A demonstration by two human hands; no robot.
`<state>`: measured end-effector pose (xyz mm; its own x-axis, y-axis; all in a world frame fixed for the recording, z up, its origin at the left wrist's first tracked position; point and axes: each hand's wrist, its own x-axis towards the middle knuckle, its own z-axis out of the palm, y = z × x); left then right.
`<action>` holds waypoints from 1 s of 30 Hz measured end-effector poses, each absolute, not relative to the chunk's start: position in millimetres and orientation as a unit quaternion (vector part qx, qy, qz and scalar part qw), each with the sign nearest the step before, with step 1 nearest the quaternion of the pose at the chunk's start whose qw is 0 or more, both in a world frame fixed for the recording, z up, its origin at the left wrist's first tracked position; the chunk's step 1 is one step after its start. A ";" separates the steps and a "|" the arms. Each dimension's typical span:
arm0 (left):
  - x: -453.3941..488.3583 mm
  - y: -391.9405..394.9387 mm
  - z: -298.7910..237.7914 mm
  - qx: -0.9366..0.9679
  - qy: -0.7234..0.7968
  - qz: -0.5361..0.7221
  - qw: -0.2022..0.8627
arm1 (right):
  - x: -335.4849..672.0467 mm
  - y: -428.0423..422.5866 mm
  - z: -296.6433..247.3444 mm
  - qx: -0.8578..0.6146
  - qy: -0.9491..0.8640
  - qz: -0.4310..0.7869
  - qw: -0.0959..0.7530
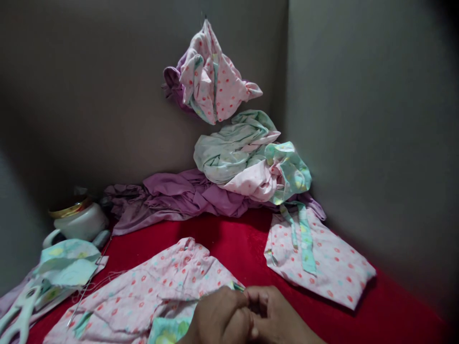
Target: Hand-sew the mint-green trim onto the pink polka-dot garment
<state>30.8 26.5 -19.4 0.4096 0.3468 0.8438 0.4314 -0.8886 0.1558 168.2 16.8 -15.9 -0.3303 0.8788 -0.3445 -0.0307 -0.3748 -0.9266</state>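
Note:
At the bottom middle, my left hand [220, 315] and my right hand [278, 313] are closed and touch each other at the fingertips. Both pinch the edge of a pink dotted cloth [168, 274], where a bit of green trim shows just above the fingers. What lies inside the grip is mostly hidden. The cloth spreads to the left of my hands, with a green floral patch [172, 329] on it beside my left wrist. A folded pink dotted piece with green strips [322, 258] lies right of my hands.
White-handled scissors [25, 310] and green floral scraps [70, 263] lie on the left, near a white jar [81, 222]. Purple cloth [186, 191] and pale green cloth [229, 153] are heaped against the wall. A pink dotted garment [224, 86] hangs above. Red cloth [229, 229] covers the surface.

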 end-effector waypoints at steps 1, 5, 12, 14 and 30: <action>30.5 27.7 -17.4 -0.848 -0.224 -0.480 0.028 | 168.8 16.8 -15.4 -0.467 -0.443 0.684 0.343; 28.6 32.4 -15.9 -0.867 -0.228 -0.442 -0.023 | 172.1 19.2 -10.7 -0.457 -0.426 0.699 0.348; 28.2 35.7 -22.0 -0.867 -0.273 -0.415 0.041 | 169.6 21.8 -6.5 -0.470 -0.417 0.702 0.334; 28.4 30.0 -9.9 -0.875 -0.243 -0.416 0.056 | 167.3 19.8 -4.5 -0.471 -0.442 0.687 0.332; 4.5 42.7 64.4 -0.232 -0.540 -0.426 -0.688 | 182.9 14.5 11.6 -0.447 -0.323 0.776 0.307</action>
